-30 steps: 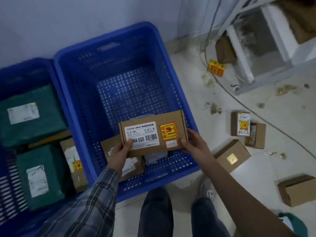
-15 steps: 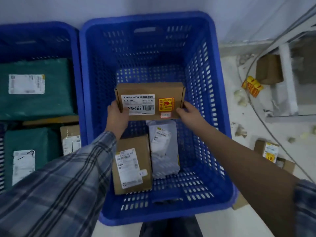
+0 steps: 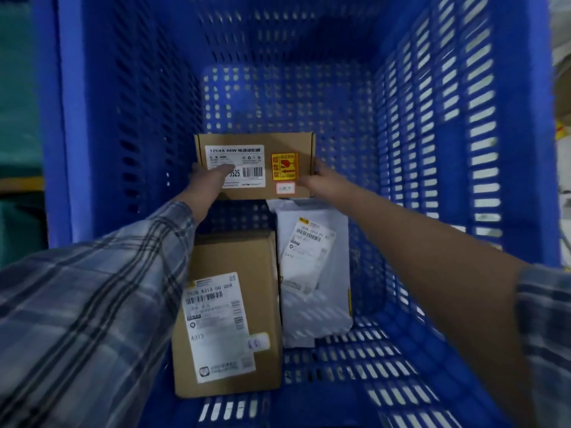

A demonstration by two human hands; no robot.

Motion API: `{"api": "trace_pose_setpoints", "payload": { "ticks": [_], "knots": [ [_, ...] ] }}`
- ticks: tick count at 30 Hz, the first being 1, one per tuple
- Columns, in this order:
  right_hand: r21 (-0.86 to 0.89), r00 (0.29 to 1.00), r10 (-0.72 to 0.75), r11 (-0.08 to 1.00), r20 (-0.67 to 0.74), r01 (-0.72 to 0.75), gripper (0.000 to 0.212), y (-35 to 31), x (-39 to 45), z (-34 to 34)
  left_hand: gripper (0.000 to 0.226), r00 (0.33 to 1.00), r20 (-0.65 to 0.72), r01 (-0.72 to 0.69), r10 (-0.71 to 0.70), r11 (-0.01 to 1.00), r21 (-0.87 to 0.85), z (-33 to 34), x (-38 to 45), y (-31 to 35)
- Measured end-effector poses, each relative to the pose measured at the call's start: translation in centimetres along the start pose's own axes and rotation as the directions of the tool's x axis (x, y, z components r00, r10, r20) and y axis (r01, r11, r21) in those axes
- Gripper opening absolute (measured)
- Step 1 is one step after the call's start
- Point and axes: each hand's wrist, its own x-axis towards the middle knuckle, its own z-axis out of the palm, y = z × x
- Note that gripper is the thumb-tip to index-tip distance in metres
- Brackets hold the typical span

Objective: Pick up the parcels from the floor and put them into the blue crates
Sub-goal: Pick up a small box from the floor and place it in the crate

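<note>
Cardboard parcel (image 3: 255, 165) gripped at both ends, seemingly, by left hand (image 3: 210, 180) and right hand (image 3: 321, 182), inside blue crate (image 3: 432, 149)

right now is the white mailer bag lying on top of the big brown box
No, the white mailer bag lies beside the big brown box, to its right on the crate floor.

**Cardboard box held low inside the blue crate**

Both hands reach down into the blue crate (image 3: 432, 149). The left hand (image 3: 207, 183) holds the near left corner of a flat cardboard box (image 3: 256, 165), thumb lying across its white barcode label; the right hand (image 3: 321, 183) grips the box's near right corner. The box sits toward the middle of the crate floor, with an orange sticker beside the label. Nearer the crate's front wall lie a brown carton (image 3: 228, 313) with a shipping label and, just right of it, a white mailer bag (image 3: 315, 273). Plaid sleeves cover the forearms' near ends.
</note>
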Motion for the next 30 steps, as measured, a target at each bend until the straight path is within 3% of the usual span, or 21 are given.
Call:
{"api": "trace_pose_setpoints", "payload": {
  "ticks": [3,7,9,12,13,16,18,24,26,28,30],
  "knots": [
    [-0.051,1.0,0.028,0.998,0.0,-0.028,0.066,1.7,1.5,1.4,0.087,0.999,0.034,-0.043,0.041,0.996,0.083,0.7,0.8,-0.7],
    [-0.382,1.0,0.001,0.924,-0.002,-0.001,0.086,2.4,1.3,2.4,0.075,0.993,0.115,-0.068,0.023,0.909,0.411,1.9,0.2,-1.4],
    [-0.552,1.0,0.013,0.834,-0.002,-0.012,0.085,2.2,0.7,2.3,0.086,0.989,0.144,-0.064,-0.015,0.845,0.53,2.1,-0.2,-1.7],
    [-0.718,0.999,-0.022,0.696,-0.03,-0.006,0.07,1.6,-1.0,1.3,0.057,0.986,0.161,-0.1,0.036,0.909,0.405,1.5,-1.3,-1.2],
    [-0.708,0.998,-0.046,0.706,-0.049,-0.002,0.062,1.8,-1.9,0.9,0.052,0.987,0.139,-0.122,0.079,0.933,0.337,1.0,-1.8,-1.0],
    [-0.48,0.986,-0.123,0.875,-0.111,0.055,0.03,3.1,-6.1,-0.2,0.044,0.994,0.059,-0.102,0.093,0.978,0.183,-0.7,-4.8,-0.3],
    [-0.321,0.964,-0.152,0.944,-0.22,0.076,0.033,4.3,-10.2,-0.8,0.026,0.998,0.012,-0.063,0.062,0.994,0.093,-1.2,-7.2,-0.2],
    [-0.02,0.838,-0.151,0.986,-0.524,0.165,0.017,5.8,-24.2,-2.7,0.024,0.971,-0.188,-0.149,0.147,0.989,0.0,1.3,-18.0,0.7],
    [0.1,0.762,-0.058,0.982,-0.645,0.16,0.017,6.5,-28.4,-3.7,0.019,0.979,-0.13,-0.157,0.154,0.988,-0.008,3.6,-21.8,1.3],
    [0.28,0.643,0.13,0.95,-0.755,0.138,0.017,7.7,-32.0,-5.2,0.025,0.984,-0.056,-0.17,0.168,0.985,-0.021,6.1,-25.2,1.6],
    [0.452,0.525,0.34,0.886,-0.78,0.098,0.016,9.9,-35.0,-6.5,0.03,0.974,-0.039,-0.223,0.221,0.974,-0.032,8.6,-28.0,2.1]
  ]
}}
